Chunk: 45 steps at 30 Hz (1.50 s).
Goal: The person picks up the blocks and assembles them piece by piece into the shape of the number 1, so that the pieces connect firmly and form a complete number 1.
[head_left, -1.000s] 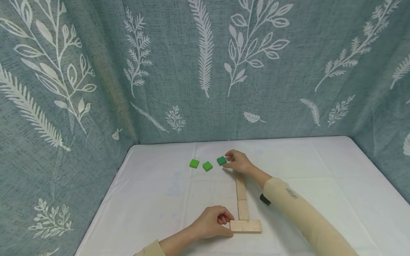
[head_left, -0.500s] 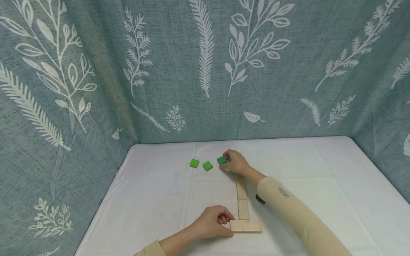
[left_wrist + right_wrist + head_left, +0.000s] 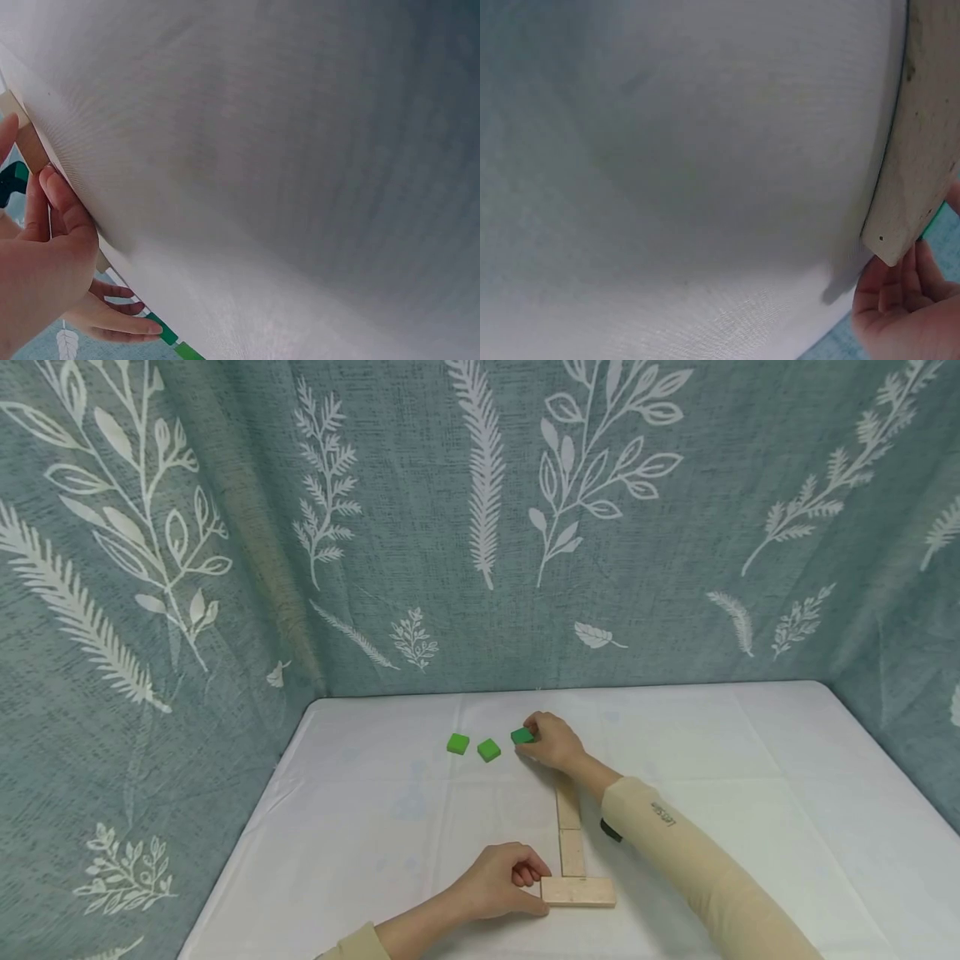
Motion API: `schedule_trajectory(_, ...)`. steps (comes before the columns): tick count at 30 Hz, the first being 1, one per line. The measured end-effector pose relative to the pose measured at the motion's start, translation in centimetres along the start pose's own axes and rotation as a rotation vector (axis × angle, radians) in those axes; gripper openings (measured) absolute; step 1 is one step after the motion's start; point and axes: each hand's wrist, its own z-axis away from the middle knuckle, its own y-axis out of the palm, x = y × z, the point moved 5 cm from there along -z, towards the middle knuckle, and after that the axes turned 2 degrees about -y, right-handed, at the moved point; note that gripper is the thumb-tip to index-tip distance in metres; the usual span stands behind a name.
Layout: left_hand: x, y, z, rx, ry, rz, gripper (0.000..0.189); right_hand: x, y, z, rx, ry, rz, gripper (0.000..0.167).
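Observation:
In the head view my left hand [image 3: 498, 881] pinches the left end of a flat wooden block [image 3: 581, 892], thumb on the near edge, fingers on the far edge. Two more wooden blocks run away from it in a line, the nearer one [image 3: 572, 853] and the farther one [image 3: 567, 806], whose far end is hidden. Above that end, my right hand [image 3: 555, 743] pinches a small dark green block [image 3: 521, 736] between thumb and fingers. The left wrist view shows a fingertip against this dark green block [image 3: 163, 330]. In the right wrist view a wooden block [image 3: 922, 127] mostly covers it.
Two light green blocks lie left of the dark green one, a nearer [image 3: 489, 750] and a farther left one [image 3: 458, 743]. A black object [image 3: 611, 830] shows beside the right sleeve. The white-covered table [image 3: 360, 810] ends at a leaf-patterned curtain [image 3: 420, 527].
My right hand has shifted slightly left and its fingers have closed around the dark green block. The left hand and wooden blocks have stayed put; the head view has shifted slightly.

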Motion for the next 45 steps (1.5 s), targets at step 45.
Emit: schedule_trajectory(45, 0.1, 0.0, -0.1, -0.011, -0.003, -0.027, 0.029, -2.1, -1.8, 3.5, 0.018, 0.03, -0.273, 0.044)
